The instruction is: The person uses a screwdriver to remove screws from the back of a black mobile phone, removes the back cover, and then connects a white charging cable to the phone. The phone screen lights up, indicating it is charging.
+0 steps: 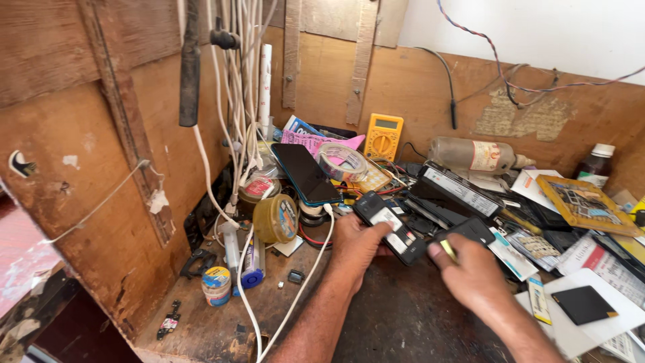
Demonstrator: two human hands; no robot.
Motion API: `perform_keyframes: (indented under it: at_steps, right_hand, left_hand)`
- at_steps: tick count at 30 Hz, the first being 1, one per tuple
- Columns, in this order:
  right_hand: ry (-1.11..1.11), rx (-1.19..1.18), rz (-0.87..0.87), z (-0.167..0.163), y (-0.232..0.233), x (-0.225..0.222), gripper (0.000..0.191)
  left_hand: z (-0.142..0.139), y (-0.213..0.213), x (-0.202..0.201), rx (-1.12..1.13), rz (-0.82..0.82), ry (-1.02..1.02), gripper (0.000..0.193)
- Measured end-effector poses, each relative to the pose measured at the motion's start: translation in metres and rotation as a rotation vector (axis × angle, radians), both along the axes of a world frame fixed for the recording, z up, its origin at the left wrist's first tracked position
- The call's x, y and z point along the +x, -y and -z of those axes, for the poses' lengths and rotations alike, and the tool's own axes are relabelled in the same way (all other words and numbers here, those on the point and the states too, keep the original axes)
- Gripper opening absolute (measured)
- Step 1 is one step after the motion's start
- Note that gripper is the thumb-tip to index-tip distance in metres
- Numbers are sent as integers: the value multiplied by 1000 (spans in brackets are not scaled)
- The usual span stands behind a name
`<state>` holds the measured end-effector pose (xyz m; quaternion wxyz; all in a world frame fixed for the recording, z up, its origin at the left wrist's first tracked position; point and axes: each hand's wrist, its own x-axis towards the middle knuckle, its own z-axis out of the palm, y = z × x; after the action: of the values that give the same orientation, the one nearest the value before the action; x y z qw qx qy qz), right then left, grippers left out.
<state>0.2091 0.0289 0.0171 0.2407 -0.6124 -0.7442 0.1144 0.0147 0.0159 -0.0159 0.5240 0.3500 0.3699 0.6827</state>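
- While I looked down at the cluttered wooden surface [222, 323], my left hand [356, 243] was closed around the lower end of a small black phone with its back open [391, 227], holding it tilted just above the wood.
- My right hand [474, 275] sat just to the right of that phone, fingers curled around a small yellowish piece [448, 251]; I could not tell what that piece was.
- A black back cover [470, 230] lay right beside the phone, touching my right hand's fingertips.
- Behind the phone, a larger dark smartphone [306, 173] rested at a slant on the clutter, its screen up.
- A white cable [295, 292] ran from near the phone, past my left wrist, down toward the near edge of the surface.
- Left of the phone stood a round yellow tin on its side [276, 218], and further left a small round tub [216, 285] and a blue-and-white tube [252, 261].
- Behind the phone, near the back wall, a roll of clear tape [342, 162] leaned beside a yellow multimeter [383, 136].
- To the right of the phone, well back, a dusty plastic bottle [474, 155] lay on its side, and a yellow-framed tray of small parts [586, 205] sat further right.
- Near my right forearm, right of the phone, a flat black battery [583, 304] lay on a white card [628, 321].
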Motion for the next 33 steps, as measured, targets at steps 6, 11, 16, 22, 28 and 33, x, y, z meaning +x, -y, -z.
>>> perform_keyframes:
  at_steps: [6, 11, 16, 22, 28, 33]
  right_hand:
    - [-666, -190, 34, -10, 2, -3, 27]
    - [-746, -178, 0, -20, 6, -24, 18]
    - [-746, -172, 39, -18, 8, -37, 19]
    - [-752, -176, 81, -14, 9, -41, 18]
    - [-763, -150, 88, -14, 11, -41, 18]
    - [-744, -141, 108, -14, 12, -44, 18]
  left_hand:
    - [-5, 7, 0, 2, 76, -28, 23]
    - [-11, 14, -2, -9, 100, -28, 30]
    - [-12, 14, -1, -1, 120, -19, 32]
    - [-12, 12, 0, -32, 111, -24, 31]
    - [-12, 11, 1, -54, 106, -44, 32]
    - [-11, 10, 1, -58, 94, -65, 31]
